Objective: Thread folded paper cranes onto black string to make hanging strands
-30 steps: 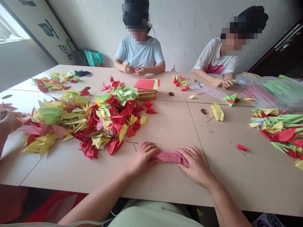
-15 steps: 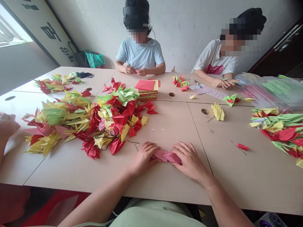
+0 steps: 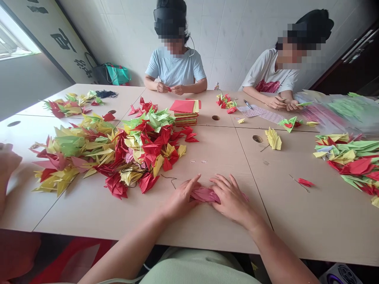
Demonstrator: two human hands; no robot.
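A row of pink folded paper pieces [image 3: 203, 194], lying overlapped like folded cranes, rests on the table in front of me. My left hand [image 3: 183, 195] is closed against its left end, fingers raised together and thumb low along the near side. Over the right part curves my right hand [image 3: 229, 197], gripping it, with a pink tip showing beyond the fingers. A dark thread [image 3: 170, 179] lies just past my left hand. The hands cover both ends of the pink row, so how the pieces are joined cannot be seen.
A big heap of red, yellow and green paper cranes [image 3: 118, 152] spreads at left, beside a stack of coloured paper [image 3: 185, 114]. A needle [image 3: 299, 183] lies near a small red folded piece [image 3: 305, 182]. Two people sit opposite; another person's hand [image 3: 8, 159] is at far left.
My right hand has shifted left along the pink row, whose right tip now shows past it. My left fingers have lifted and drawn together.
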